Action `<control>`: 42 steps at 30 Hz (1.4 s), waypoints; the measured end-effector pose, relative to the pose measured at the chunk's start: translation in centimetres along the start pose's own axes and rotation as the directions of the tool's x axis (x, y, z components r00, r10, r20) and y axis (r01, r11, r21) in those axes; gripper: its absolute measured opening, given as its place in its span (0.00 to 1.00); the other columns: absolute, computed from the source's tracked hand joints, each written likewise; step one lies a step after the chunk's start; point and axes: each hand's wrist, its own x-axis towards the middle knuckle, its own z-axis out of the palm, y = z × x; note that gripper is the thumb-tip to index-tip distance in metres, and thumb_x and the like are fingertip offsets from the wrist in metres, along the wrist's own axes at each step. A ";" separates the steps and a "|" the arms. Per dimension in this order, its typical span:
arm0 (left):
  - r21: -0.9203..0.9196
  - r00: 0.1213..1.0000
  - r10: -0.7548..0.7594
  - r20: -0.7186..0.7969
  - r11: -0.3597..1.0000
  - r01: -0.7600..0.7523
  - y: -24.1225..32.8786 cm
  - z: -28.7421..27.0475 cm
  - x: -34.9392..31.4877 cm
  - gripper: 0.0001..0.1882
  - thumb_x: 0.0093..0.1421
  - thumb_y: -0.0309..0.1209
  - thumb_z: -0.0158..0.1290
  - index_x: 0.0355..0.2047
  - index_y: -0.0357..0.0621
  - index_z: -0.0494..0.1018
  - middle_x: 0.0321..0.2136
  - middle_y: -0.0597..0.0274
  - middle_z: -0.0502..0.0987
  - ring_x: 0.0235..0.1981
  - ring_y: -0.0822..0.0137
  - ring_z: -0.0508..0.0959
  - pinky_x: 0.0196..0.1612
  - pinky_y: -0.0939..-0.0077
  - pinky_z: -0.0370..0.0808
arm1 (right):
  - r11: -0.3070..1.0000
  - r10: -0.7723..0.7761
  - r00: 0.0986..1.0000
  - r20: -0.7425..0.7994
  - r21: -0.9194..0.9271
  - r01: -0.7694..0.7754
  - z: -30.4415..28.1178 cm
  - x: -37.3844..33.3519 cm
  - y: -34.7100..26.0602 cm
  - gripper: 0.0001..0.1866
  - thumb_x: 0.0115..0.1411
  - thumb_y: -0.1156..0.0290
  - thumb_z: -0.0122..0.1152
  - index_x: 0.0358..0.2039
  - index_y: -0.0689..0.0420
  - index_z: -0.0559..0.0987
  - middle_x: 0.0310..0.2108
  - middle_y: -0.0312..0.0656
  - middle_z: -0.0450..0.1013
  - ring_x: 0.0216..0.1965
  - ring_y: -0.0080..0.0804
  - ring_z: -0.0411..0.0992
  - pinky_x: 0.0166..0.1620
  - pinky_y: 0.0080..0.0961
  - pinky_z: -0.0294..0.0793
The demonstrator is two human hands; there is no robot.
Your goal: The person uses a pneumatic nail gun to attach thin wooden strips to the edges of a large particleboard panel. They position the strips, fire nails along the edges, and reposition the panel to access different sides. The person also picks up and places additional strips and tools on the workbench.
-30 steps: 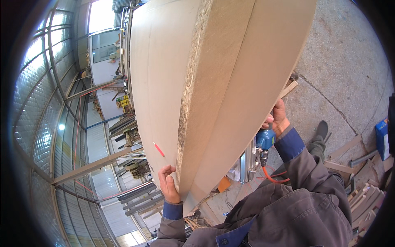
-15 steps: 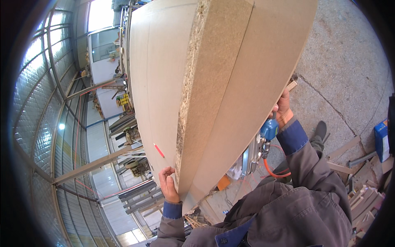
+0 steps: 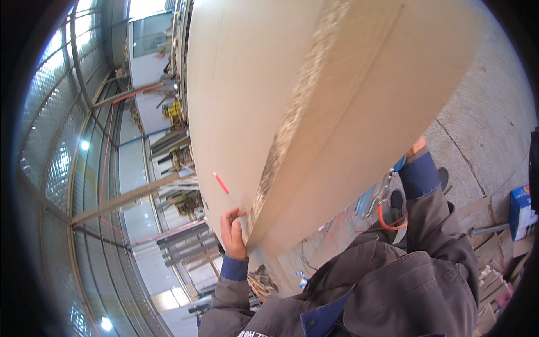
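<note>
Farther out to the side than half a second ago, the right hand (image 3: 416, 147) now sits mostly behind the edge of the big tan board (image 3: 241, 95), and only a bit of the blue tool (image 3: 399, 164) peeks out beside it. The whole view has tipped too, so the rough edge (image 3: 295, 115) leans more to the right. For the work, I think this means the tool is going along that side, under the board. I cannot tell how tight the right hand is or if it holds the tool. The left hand (image 3: 233, 230) is loose and open, with bent fingers on the board by the near end of the rough edge, maybe to keep it steady. The board fills the middle, with a red pencil (image 3: 220, 182) lying on it. White letters on the dark jacket (image 3: 393, 292) are cut off, and marks on the blue box (image 3: 519, 208) are too blurry to read.
</note>
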 end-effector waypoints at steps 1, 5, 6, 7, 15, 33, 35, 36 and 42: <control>0.006 1.000 -0.015 -0.009 1.000 0.015 -0.2 -0.1 0.0 0.23 0.67 0.37 0.44 0.54 0.30 0.67 0.45 0.50 0.75 0.49 0.61 0.74 0.58 0.65 0.67 | 1.000 0.001 0.999 0.035 -0.021 0.000 -1.9 -0.6 -1.0 0.16 0.67 0.57 0.55 0.45 0.55 0.76 0.25 0.36 0.75 0.14 0.19 0.65 0.16 0.17 0.64; 0.046 1.000 0.021 0.013 0.999 -0.021 0.9 0.5 0.3 0.20 0.66 0.33 0.45 0.53 0.32 0.69 0.44 0.52 0.76 0.48 0.62 0.75 0.57 0.66 0.68 | 0.945 -0.290 0.777 -0.559 -0.298 0.138 -0.3 -3.5 -2.7 0.15 0.68 0.58 0.55 0.46 0.55 0.75 0.23 0.32 0.72 0.14 0.16 0.60 0.17 0.15 0.59; 0.048 1.000 0.017 0.003 0.999 -0.017 1.1 0.4 0.1 0.18 0.66 0.32 0.45 0.52 0.32 0.69 0.43 0.52 0.77 0.47 0.62 0.76 0.55 0.67 0.69 | 0.932 -0.311 0.731 -0.608 -0.346 0.109 0.8 -4.5 -3.2 0.15 0.68 0.59 0.55 0.47 0.56 0.75 0.26 0.34 0.72 0.15 0.16 0.59 0.19 0.15 0.59; 0.040 0.999 0.034 -0.010 0.999 -0.034 1.0 0.4 0.5 0.17 0.66 0.30 0.46 0.51 0.32 0.70 0.41 0.52 0.77 0.45 0.62 0.76 0.54 0.68 0.70 | 0.956 -0.200 0.881 -0.429 -0.281 0.080 0.0 -6.3 -5.0 0.16 0.68 0.60 0.55 0.49 0.58 0.74 0.30 0.35 0.73 0.18 0.16 0.59 0.21 0.15 0.61; 0.034 0.990 0.127 -0.062 0.992 -0.125 0.7 1.4 1.2 0.13 0.69 0.33 0.48 0.42 0.35 0.75 0.34 0.59 0.80 0.38 0.70 0.78 0.46 0.76 0.73 | 0.808 -0.271 0.635 -0.724 -0.529 -0.259 -5.3 -28.2 -16.1 0.30 0.69 0.56 0.53 0.59 0.69 0.68 0.29 0.36 0.70 0.28 0.23 0.64 0.37 0.20 0.68; -0.545 0.638 0.747 -0.190 0.460 -0.701 -6.6 2.2 -16.0 0.09 0.54 0.27 0.63 0.32 0.42 0.74 0.29 0.58 0.75 0.31 0.57 0.77 0.36 0.64 0.76 | 0.401 -0.798 0.302 -0.522 -0.834 -0.379 2.8 -43.5 -11.4 0.24 0.69 0.53 0.51 0.43 0.65 0.78 0.29 0.44 0.78 0.29 0.36 0.71 0.39 0.33 0.74; -0.531 0.711 0.681 -0.175 0.543 -0.651 -11.4 0.2 -18.5 0.07 0.54 0.26 0.63 0.32 0.41 0.75 0.29 0.57 0.76 0.31 0.56 0.78 0.35 0.65 0.76 | 0.274 -0.841 0.348 -0.414 -0.881 -0.386 4.1 -41.5 -6.1 0.23 0.69 0.55 0.52 0.44 0.66 0.78 0.26 0.42 0.75 0.29 0.34 0.71 0.38 0.32 0.74; -0.523 0.733 0.655 -0.183 0.567 -0.637 -13.8 -0.9 -18.8 0.06 0.56 0.26 0.62 0.32 0.42 0.75 0.29 0.58 0.76 0.31 0.57 0.78 0.35 0.65 0.76 | 0.259 -0.834 0.375 -0.404 -0.888 -0.380 5.6 -43.3 -6.2 0.22 0.69 0.56 0.52 0.44 0.66 0.78 0.28 0.41 0.76 0.29 0.32 0.71 0.38 0.32 0.74; -0.404 0.916 0.212 -0.340 0.847 -0.346 -27.2 -10.0 -22.5 0.02 0.62 0.24 0.57 0.33 0.39 0.75 0.30 0.57 0.80 0.32 0.62 0.81 0.36 0.70 0.77 | 0.120 -0.858 0.397 -0.327 -0.878 -0.463 12.6 -46.6 -3.8 0.17 0.66 0.57 0.59 0.46 0.57 0.79 0.41 0.44 0.81 0.30 0.28 0.72 0.35 0.29 0.74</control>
